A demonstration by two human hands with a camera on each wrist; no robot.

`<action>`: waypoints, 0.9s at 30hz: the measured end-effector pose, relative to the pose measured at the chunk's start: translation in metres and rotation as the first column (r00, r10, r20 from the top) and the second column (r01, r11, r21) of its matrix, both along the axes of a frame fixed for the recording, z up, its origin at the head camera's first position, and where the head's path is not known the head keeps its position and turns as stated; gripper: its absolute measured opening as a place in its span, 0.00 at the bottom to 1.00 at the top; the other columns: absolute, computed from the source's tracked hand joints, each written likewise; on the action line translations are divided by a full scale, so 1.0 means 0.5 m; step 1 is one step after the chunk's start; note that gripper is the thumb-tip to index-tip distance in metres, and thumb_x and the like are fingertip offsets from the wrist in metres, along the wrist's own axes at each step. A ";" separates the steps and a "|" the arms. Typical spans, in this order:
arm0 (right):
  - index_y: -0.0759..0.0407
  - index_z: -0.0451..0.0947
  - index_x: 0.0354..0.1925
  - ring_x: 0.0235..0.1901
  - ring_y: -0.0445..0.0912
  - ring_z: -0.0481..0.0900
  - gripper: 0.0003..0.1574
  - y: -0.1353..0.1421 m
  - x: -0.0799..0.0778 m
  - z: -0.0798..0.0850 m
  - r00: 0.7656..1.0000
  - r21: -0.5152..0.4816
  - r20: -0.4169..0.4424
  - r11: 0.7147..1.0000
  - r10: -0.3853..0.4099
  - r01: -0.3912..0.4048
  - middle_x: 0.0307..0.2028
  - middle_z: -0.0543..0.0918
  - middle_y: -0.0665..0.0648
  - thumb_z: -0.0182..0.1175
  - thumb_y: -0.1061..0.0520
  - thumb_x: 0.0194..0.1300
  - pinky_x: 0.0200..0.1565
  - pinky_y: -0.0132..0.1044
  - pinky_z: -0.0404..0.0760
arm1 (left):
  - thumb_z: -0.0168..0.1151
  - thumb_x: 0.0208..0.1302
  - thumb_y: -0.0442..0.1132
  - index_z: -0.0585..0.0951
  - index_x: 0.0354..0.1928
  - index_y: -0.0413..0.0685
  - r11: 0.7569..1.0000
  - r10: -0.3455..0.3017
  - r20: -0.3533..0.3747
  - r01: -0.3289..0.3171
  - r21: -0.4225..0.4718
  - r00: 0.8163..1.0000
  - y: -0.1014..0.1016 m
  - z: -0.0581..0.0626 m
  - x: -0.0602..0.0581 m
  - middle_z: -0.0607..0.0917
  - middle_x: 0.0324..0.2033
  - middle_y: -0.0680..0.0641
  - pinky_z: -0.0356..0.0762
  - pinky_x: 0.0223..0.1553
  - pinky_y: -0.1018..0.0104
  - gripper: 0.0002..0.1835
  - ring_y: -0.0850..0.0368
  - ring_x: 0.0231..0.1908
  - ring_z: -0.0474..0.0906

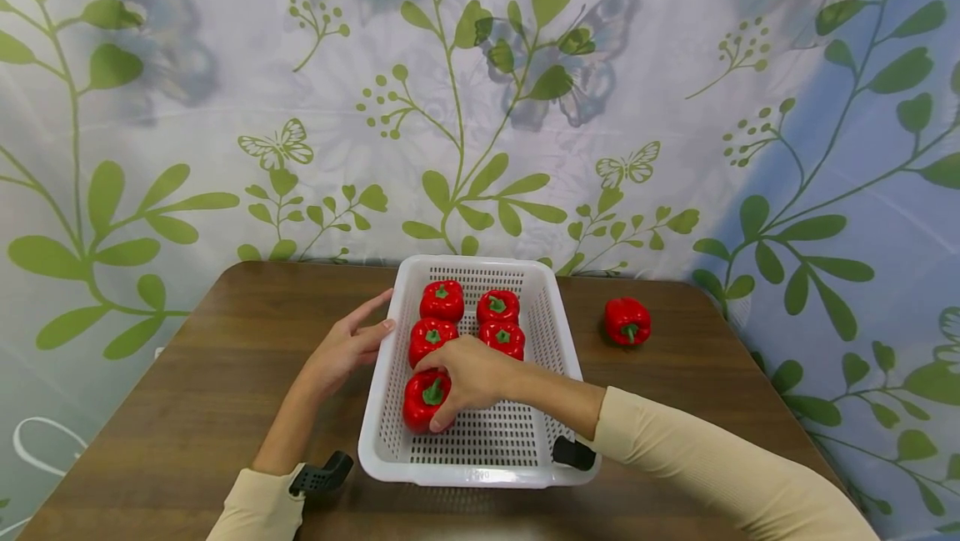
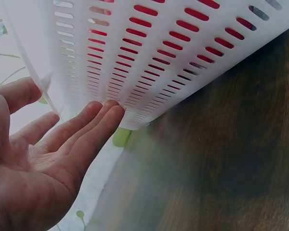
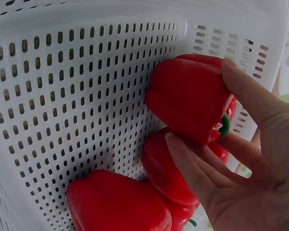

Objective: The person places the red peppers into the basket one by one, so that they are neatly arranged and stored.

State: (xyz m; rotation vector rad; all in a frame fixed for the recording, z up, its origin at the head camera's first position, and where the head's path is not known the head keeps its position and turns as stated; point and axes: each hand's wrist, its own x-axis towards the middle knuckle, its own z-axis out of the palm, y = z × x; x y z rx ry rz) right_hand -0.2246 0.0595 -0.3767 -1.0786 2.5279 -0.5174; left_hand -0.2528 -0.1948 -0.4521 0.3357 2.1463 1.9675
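In the head view, a white perforated plastic basket (image 1: 378,441) holds several red bell peppers, set in two columns with green stems up. My right hand (image 1: 474,370) reaches in and grips the nearest left bell pepper (image 1: 415,408) between thumb and fingers; the right wrist view shows this pepper (image 3: 188,96) with the thumb on one side and fingertips on the other. My left hand (image 1: 345,353) rests at the basket's left side. Its fingers lie straight along the perforated wall (image 2: 149,57) in the left wrist view, with the thumb up by the rim.
One more red bell pepper (image 1: 627,322) lies on the brown wooden table (image 1: 675,383), right of the basket. A cloth with leaves and butterflies (image 1: 480,107) hangs behind the table. Inside the basket, other bell peppers (image 3: 118,202) sit close to the gripped one.
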 end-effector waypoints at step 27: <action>0.50 0.77 0.66 0.42 0.42 0.81 0.45 0.026 -0.005 0.057 0.999 -0.003 -0.025 0.999 -0.044 0.044 0.51 0.87 0.54 0.79 0.46 0.51 0.38 0.29 0.83 | 0.56 0.76 0.49 0.59 0.79 0.64 1.000 -0.004 0.014 0.004 0.016 1.000 -0.003 0.004 -0.007 0.75 0.67 0.33 0.81 0.57 0.42 0.33 0.37 0.59 0.81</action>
